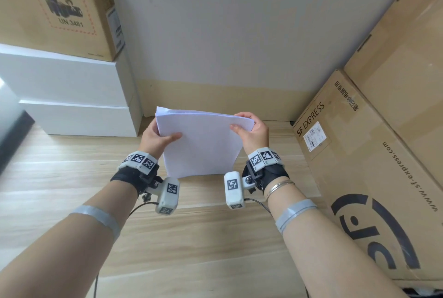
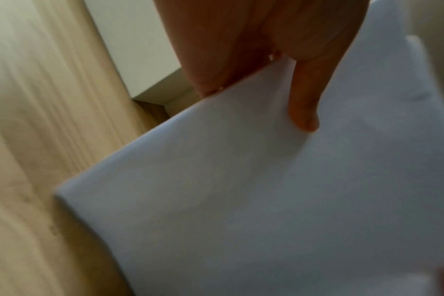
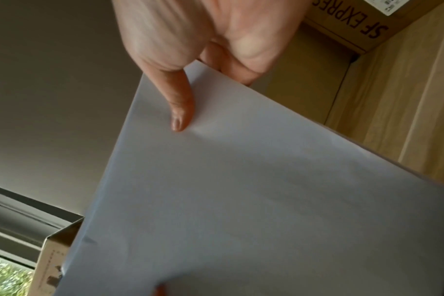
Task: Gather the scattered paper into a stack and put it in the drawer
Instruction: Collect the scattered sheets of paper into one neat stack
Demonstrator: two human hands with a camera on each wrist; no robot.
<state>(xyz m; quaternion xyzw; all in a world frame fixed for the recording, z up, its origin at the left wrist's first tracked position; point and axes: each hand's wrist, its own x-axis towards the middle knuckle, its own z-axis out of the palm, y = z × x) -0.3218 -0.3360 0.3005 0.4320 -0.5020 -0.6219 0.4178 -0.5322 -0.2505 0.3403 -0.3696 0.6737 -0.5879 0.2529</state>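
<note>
A stack of white paper (image 1: 203,141) stands on its lower edge on the wooden desk (image 1: 72,177), tilted back, held between both hands. My left hand (image 1: 158,138) pinches its left edge, thumb on the front sheet and fingers behind. My right hand (image 1: 251,128) pinches the upper right corner the same way. In the left wrist view the thumb lies on the paper (image 2: 266,200). In the right wrist view the thumb presses the paper (image 3: 241,200) near its top corner. No drawer shows in any view.
White boxes (image 1: 72,96) are stacked at the back left with a cardboard carton (image 1: 55,7) on top. Large SF Express cartons (image 1: 374,153) fill the right side. A grey wall (image 1: 227,22) stands behind the desk.
</note>
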